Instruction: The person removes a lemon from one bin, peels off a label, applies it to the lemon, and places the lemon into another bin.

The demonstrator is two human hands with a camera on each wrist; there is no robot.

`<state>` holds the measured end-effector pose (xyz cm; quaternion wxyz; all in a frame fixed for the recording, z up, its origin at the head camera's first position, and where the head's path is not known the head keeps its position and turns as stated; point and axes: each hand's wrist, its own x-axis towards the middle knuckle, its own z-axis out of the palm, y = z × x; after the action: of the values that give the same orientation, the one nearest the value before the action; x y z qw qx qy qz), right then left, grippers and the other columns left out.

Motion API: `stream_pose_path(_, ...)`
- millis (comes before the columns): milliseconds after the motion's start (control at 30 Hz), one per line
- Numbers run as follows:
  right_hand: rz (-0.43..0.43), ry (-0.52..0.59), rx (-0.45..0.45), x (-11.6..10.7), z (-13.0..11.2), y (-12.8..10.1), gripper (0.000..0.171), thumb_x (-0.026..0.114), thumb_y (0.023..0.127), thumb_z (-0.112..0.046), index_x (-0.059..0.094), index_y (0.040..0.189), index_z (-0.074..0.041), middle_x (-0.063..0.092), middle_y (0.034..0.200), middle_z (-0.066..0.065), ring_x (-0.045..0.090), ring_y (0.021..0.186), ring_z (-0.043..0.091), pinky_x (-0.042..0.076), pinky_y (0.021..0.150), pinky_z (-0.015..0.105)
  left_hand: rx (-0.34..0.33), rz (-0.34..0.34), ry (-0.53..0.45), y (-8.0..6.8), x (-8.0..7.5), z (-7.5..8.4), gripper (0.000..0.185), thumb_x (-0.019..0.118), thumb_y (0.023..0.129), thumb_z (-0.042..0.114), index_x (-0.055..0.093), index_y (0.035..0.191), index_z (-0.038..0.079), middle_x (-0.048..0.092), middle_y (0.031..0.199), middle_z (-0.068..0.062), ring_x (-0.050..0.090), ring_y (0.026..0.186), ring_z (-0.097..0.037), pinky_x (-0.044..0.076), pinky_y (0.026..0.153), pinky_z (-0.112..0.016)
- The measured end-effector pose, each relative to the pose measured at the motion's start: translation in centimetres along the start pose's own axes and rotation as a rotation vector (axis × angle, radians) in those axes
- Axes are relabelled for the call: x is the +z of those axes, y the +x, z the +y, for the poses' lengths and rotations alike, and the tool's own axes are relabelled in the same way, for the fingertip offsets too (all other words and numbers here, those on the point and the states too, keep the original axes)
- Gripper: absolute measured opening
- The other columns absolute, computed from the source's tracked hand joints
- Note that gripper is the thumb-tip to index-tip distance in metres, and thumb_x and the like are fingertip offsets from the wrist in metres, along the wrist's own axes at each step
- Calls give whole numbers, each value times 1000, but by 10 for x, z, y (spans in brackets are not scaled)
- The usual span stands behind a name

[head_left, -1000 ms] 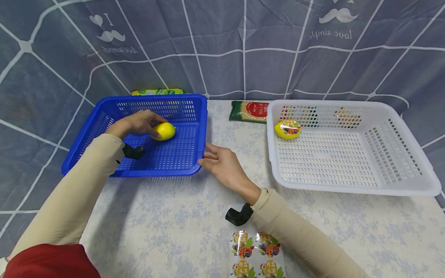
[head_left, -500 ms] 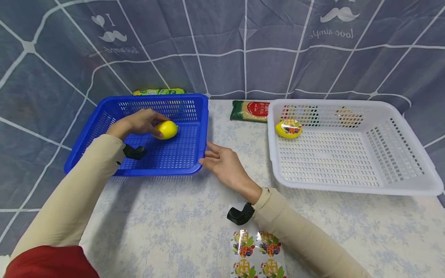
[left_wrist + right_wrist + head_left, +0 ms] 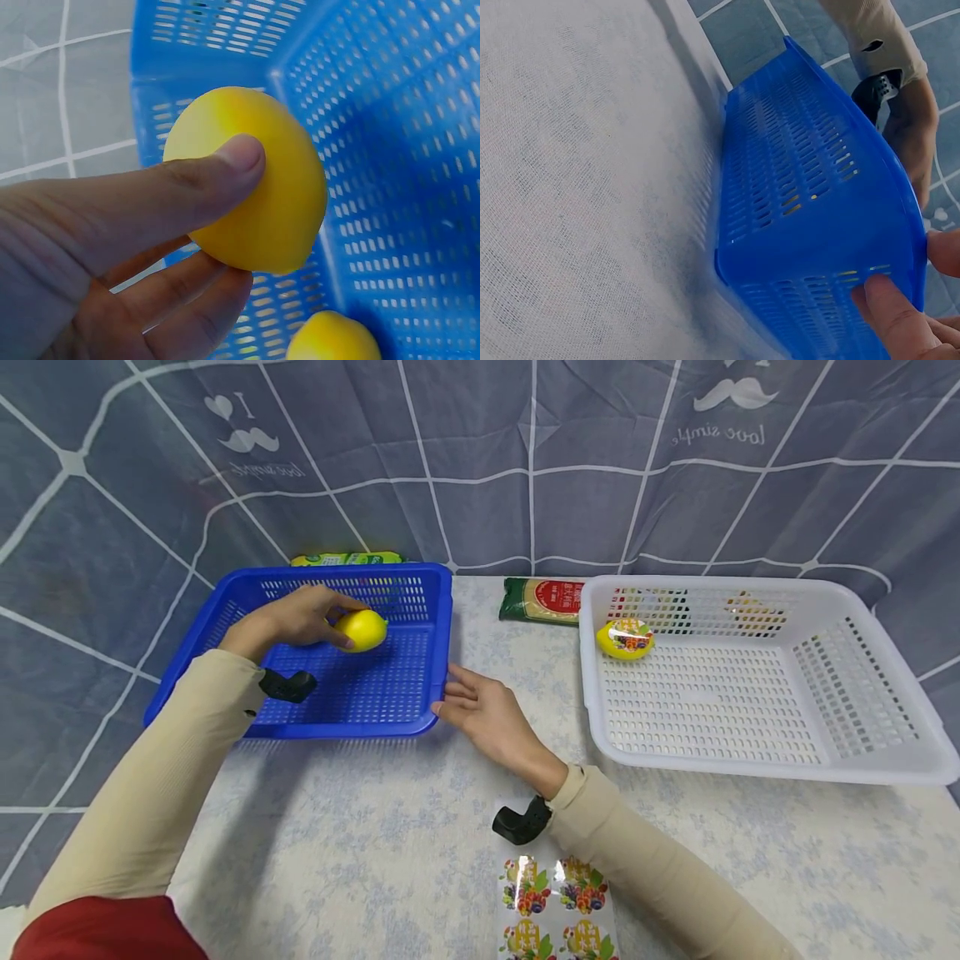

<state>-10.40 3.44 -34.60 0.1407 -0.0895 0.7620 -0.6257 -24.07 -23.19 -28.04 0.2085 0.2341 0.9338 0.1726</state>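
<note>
Nearest, saw a sheet of fruit stickers (image 3: 551, 906) at the front edge of the counter (image 3: 375, 827), untouched. Just beyond, found the right hand (image 3: 487, 714) laid with nearly straight fingers against the near right corner of the blue basket (image 3: 438, 635), thumb on its outer wall, steadying rather than clutching. Judged that light contact a weak point: could let the basket skid on the cloth if nudged from inside.

Farther in, found the left hand (image 3: 288, 620) wrapped round a lemon (image 3: 362, 630) inside the blue basket near its back wall, thumb across the top and fingers beneath, seemingly a little off the floor. Judged the smooth, rounded skin liable to slip from so few fingertips and drop, perhaps onto a second yellow fruit (image 3: 334, 337) glimpsed below in the left wrist view.

Well to the right, noted a white basket (image 3: 757, 768) with a yellow cup (image 3: 625, 638) in its far left corner. Farthest, spotted a red-and-green packet (image 3: 542, 599) between the baskets and a green packet (image 3: 345, 558) behind the blue one.
</note>
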Motion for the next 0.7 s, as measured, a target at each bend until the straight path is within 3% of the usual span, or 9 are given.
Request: stream_pose_path(700,5,-6,-13,0,1,0,65,66,95,-17,36,150,-1,61,131,14,61,118,23,51,95,32,71,124,-59,-18,-12,31,56,72,89,5,52,140,-1,57,132,-26,56,115,-40,44,99,-55)
